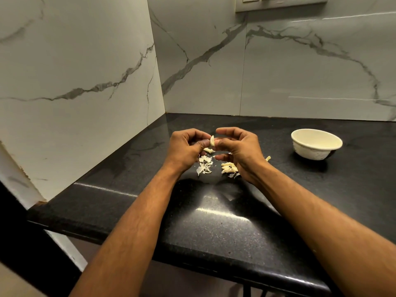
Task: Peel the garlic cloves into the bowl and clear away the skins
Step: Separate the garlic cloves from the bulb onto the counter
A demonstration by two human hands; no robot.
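A pale garlic clove (212, 140) is pinched between the fingertips of my left hand (186, 147) and my right hand (237, 148), held above the black counter (214, 221). A strip of skin (209, 150) hangs just below it. Loose white skins (204, 166) lie on the counter under my left hand. A small heap of garlic cloves (229, 168) lies under my right hand. The cream bowl (316, 143) stands to the right, apart from both hands; its inside looks bare from here.
Marble-patterned walls meet in a corner behind the counter. One small garlic piece (268, 158) lies right of my right wrist. The counter's rounded front edge (192, 260) runs across the bottom. A switch plate (280, 3) is high on the back wall.
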